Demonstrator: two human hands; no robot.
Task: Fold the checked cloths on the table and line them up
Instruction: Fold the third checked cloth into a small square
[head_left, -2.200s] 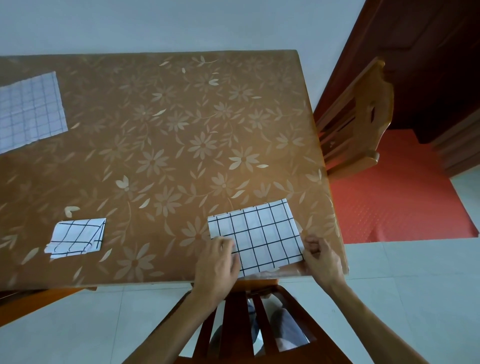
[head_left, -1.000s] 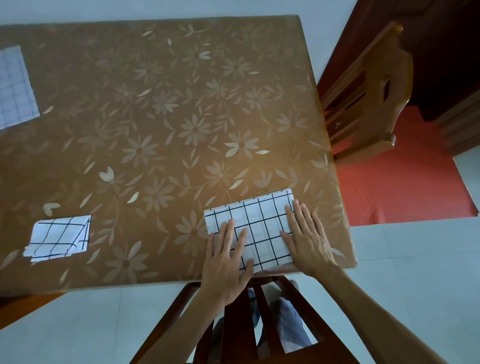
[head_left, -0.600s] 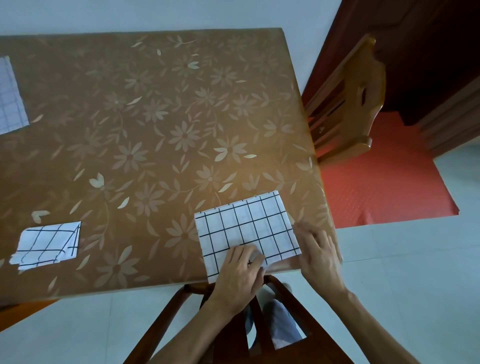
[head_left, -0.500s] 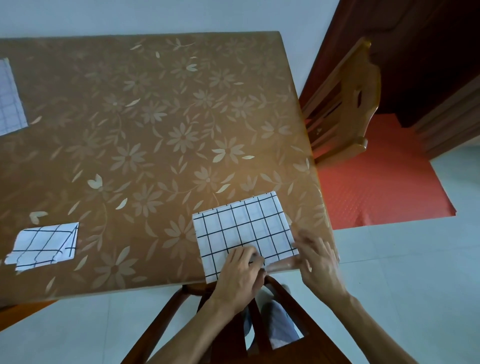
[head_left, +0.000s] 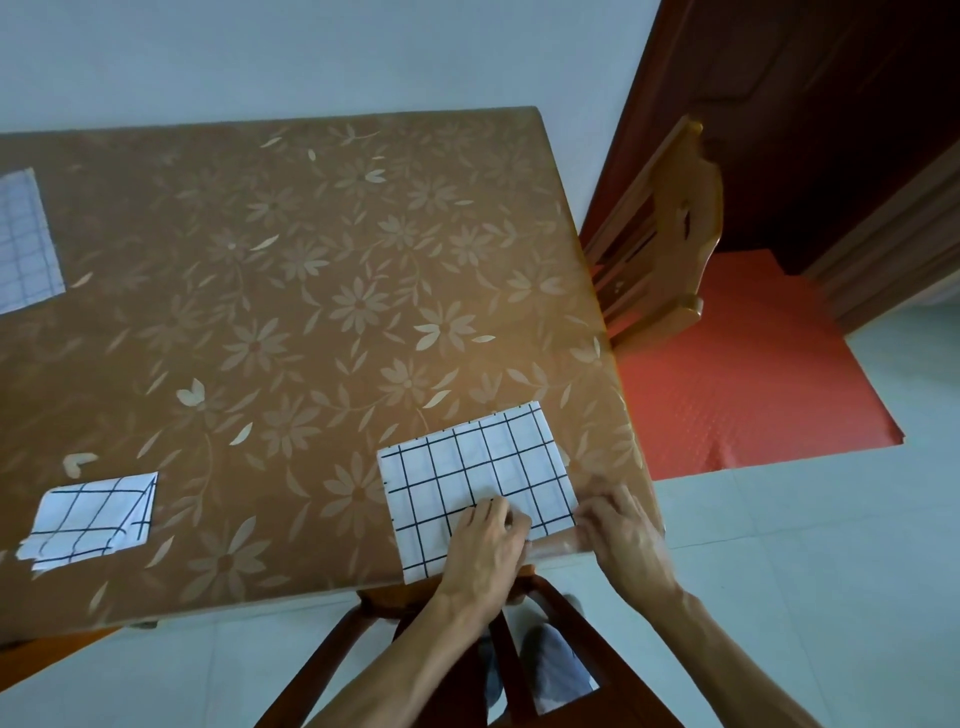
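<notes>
Both hands shifted to cloth (head_left: 475, 480) near edge; three cloths on table (head_left: 311, 291).

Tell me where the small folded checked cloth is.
In the head view, the small folded cloth lies at the table's near-left, well left of the larger cloth under both hands.

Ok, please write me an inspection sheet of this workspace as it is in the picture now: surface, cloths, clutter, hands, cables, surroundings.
Surface: brown table with a flower pattern.
Job's things: half-folded checked cloth at the near right edge; small folded cloth at near left; flat cloth at far left, cut by the frame.
Clutter: nothing seen.
Hands: left hand rests on the half-folded cloth's near part, fingers curled; right hand at its near right corner, blurred, grip unclear.
Cables: nothing seen.
Surroundings: wooden chair right of the table, red mat under it, dark chair frame below the hands.
</notes>
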